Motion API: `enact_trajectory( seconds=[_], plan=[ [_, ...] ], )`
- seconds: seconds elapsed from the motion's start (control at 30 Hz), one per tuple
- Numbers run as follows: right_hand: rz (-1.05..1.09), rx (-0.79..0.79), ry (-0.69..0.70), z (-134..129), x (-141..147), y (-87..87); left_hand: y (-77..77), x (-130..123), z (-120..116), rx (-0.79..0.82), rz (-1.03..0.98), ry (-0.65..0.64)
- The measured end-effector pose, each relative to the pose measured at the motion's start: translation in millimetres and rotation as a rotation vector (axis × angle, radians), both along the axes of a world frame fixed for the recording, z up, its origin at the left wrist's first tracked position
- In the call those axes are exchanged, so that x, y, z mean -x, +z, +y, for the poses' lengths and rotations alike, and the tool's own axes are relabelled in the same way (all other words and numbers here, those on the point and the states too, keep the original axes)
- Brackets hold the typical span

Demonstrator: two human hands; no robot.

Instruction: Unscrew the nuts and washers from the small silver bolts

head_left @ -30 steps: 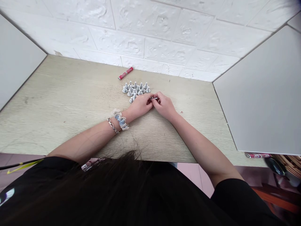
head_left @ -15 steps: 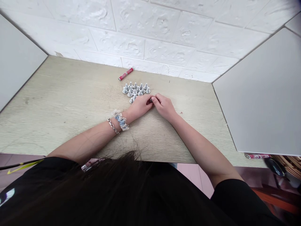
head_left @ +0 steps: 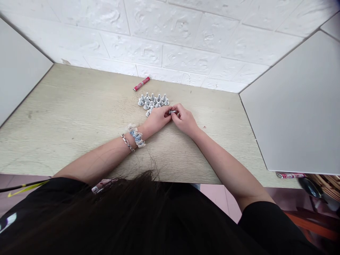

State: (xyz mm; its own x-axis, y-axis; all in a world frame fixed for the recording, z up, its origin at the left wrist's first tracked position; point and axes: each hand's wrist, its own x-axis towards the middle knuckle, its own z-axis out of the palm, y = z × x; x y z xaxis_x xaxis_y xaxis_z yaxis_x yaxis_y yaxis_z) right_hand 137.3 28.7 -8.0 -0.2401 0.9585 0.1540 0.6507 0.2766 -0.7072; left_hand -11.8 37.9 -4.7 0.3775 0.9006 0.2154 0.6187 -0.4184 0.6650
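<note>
A small silver bolt lies sideways between my two hands, its ends partly hidden by fingers. My left hand, with a chain bracelet and a scrunchie at the wrist, is closed on the bolt's left end. From the right, my right hand pinches the same bolt between thumb and fingers. Just behind my left hand, several silver bolts stand upright on their wide heads in a close group on the table. My left hand partly covers the nearest of them.
A red tube lies on the wooden table near the white brick wall. Grey-white panels border the table left and right. Another red tube and dark items are at the front right edge.
My right fingers have opened a little and shifted, so the silver bolt between my hands now shows. Both arms have stayed in place.
</note>
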Motion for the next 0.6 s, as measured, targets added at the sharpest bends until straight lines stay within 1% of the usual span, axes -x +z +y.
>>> enact_trajectory(
  seconds=[0.27,0.47,0.6],
  plan=[
    [-0.071,-0.001,-0.001,-2.6,1.3,5.2,3.6,0.6,-1.4,-0.006,0.012,-0.012],
    [-0.166,-0.058,0.01,-2.2,1.6,3.3,6.3,0.7,-2.7,0.007,-0.001,-0.02],
    [-0.163,-0.06,0.007,-2.2,1.9,4.0,7.0,0.4,-3.5,0.013,-0.006,-0.016]
  ],
)
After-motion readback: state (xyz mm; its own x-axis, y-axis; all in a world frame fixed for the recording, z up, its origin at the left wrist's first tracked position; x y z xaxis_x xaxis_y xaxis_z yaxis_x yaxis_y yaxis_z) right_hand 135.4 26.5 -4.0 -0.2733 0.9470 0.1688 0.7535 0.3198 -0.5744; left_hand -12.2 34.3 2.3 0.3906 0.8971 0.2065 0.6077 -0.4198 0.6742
